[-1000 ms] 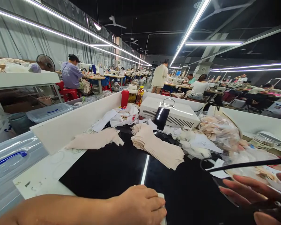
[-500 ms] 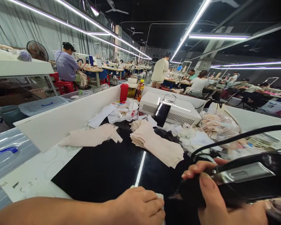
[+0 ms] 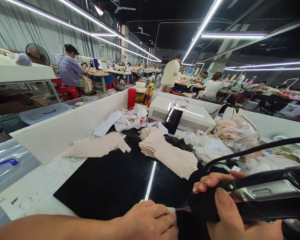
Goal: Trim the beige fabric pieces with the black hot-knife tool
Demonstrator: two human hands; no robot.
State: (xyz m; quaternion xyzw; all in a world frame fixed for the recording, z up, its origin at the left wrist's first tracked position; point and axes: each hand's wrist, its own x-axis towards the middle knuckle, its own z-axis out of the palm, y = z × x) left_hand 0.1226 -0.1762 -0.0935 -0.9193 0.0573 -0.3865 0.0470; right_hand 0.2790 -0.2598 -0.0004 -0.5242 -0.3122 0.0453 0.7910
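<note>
My right hand is closed around a black corded hand tool with a shiny metal strip on its side. The tool's narrow tip points left, close by the edge of a pale, flat-looking piece. Over that piece lies my left hand, its fingers together and bent down, gripping or pressing it. Most of the piece is hidden below the hand. Ahead, a stack of beige fabric pieces rests on the black glossy board. More beige fabric lies to its left.
Behind the fabric stands a white vented box, with a black holder in front. A red bottle and a jar stand at the back. Scraps and plastic bags crowd the right. White walls border the table. Co-workers sit beyond.
The tool in my right hand has shifted slightly left and down, its tip now closer to the pale piece. My left hand stays on the piece, with barely any movement. The view has shifted a little.
</note>
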